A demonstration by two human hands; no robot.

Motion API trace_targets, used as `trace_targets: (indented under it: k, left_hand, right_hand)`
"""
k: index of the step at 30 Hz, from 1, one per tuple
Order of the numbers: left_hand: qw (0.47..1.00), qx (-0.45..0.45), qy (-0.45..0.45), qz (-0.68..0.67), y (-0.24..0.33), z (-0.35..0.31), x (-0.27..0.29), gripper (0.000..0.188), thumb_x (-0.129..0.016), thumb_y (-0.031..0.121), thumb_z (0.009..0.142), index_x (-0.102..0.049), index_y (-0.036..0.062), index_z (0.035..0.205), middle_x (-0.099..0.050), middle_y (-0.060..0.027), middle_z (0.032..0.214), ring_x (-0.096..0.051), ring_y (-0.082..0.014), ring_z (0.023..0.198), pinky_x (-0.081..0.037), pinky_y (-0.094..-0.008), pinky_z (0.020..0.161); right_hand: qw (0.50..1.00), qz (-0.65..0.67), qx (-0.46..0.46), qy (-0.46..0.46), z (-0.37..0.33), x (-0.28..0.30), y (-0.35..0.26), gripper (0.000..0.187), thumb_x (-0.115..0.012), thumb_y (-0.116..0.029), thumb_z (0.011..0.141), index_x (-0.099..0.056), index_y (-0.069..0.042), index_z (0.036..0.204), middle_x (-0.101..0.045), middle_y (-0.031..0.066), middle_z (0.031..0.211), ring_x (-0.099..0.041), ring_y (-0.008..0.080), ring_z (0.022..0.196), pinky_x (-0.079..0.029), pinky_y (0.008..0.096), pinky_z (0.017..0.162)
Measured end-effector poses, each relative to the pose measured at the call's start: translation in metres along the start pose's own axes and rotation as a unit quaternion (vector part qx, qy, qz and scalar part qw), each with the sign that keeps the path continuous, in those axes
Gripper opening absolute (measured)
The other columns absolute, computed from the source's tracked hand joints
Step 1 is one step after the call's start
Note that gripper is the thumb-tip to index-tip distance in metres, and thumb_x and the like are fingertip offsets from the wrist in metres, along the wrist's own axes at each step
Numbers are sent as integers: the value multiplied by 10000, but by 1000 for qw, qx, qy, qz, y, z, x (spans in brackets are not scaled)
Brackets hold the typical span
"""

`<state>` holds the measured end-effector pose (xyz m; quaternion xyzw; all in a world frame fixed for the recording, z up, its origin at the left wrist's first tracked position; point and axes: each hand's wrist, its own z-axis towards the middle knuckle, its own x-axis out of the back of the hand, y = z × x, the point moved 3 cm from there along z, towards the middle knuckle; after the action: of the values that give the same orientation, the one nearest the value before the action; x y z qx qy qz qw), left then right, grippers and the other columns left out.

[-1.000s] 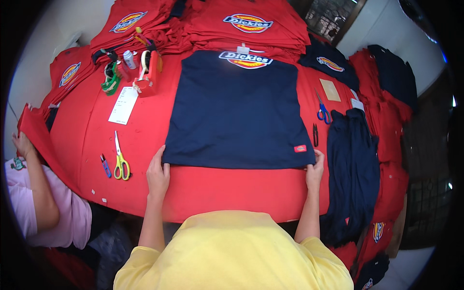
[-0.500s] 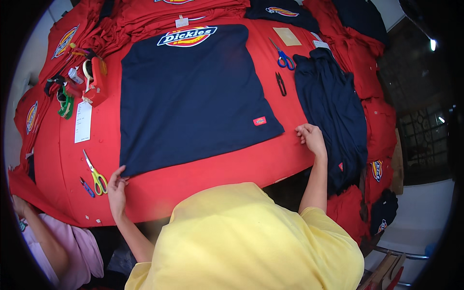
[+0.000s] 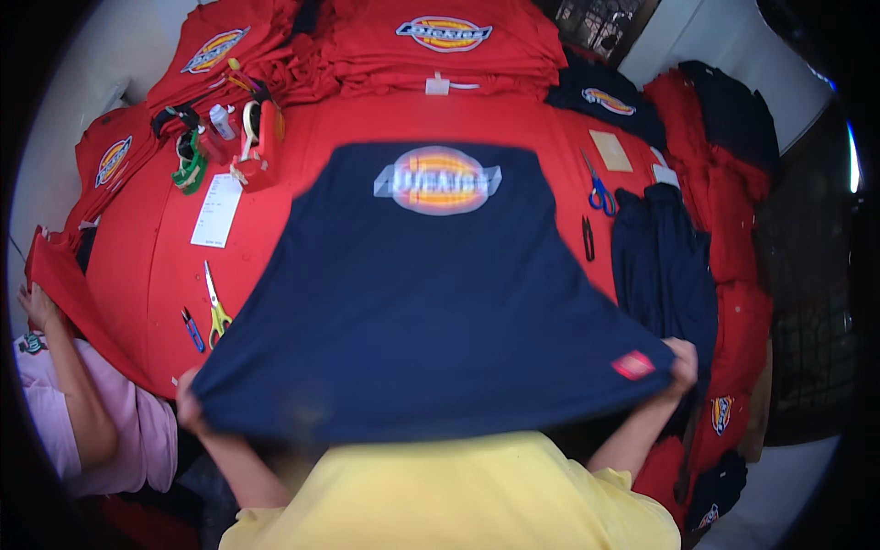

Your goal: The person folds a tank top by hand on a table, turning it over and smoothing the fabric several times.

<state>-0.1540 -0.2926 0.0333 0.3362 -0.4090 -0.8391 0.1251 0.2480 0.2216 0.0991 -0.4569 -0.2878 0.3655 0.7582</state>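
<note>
A navy shirt (image 3: 431, 312) with a printed oval logo at its far end is stretched wide between my hands. My left hand (image 3: 189, 401) is closed on its near left corner. At the near right corner, beside a small red label (image 3: 632, 366), my right hand (image 3: 682, 368) is closed on the cloth too. The near hem is pulled toward my body, lifted off the red-covered table (image 3: 119, 275). Close to my left hand lie yellow-handled scissors (image 3: 216, 312) and a small blue thread snipper (image 3: 192, 330); the shirt partly covers the scissors.
Red shirt stacks (image 3: 449, 55) line the far edge. Tape dispensers (image 3: 261, 137) and a paper slip (image 3: 217, 211) sit at left. Blue scissors (image 3: 599, 194), black snips (image 3: 588, 238) and another navy garment (image 3: 665, 266) lie right. A co-worker's arm (image 3: 69, 367) handles red cloth.
Both my hands have taken hold of the navy shirt's near corners. The shirt has been drawn toward me, lifted and spread wider. The view has shifted too.
</note>
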Motion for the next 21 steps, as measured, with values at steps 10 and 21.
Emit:
trace_targets:
  k: [10, 21]
  left_hand:
    - [837, -46, 76, 539, -35, 280, -49, 621, -497, 442, 966, -381, 45, 1428, -310, -198, 1503, -267, -294, 1415, -230, -410, 1136]
    - [574, 198, -41, 793, -144, 85, -27, 594, -599, 386, 906, -441, 107, 1406, -319, -117, 1516, -249, -305, 1416, -180, -557, 1129]
  right_hand:
    - [873, -478, 73, 58, 270, -95, 62, 524, -521, -351, 939, -430, -134, 1407, -264, 236, 1515, -222, 416, 1409, -212, 533, 1125]
    - [808, -576, -125, -6, 58, -106, 185, 475, -485, -308, 969, -428, -117, 1401, -305, 175, 1508, -220, 352, 1423, -156, 574, 1134]
